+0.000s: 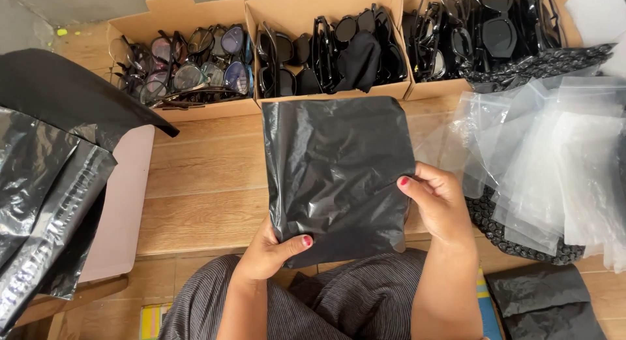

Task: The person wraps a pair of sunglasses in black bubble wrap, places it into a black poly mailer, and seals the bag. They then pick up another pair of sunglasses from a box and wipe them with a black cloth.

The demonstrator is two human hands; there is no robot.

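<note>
Far out beyond the left hand (pixel 270 252) lies a heap of glossy black plastic mailer bags (pixel 45 183) over a pale pink board (pixel 124 203). That left hand is closed on the bottom edge of a flat, crinkled black plastic bag (pixel 336 177), thumb on top; the right hand (pixel 440 206) pinches the same bag's right edge (thumb pressed on its front). The bag hangs upright between them, above the wooden plank surface (pixel 202 183). Beyond the hands stand three open cardboard boxes (pixel 195 108) of spectacles and dark sunglasses. Outward of the right hand spreads a loose pile of clear plastic sleeves (pixel 554 157); nearer, a folded black bag (pixel 544 301).
</note>
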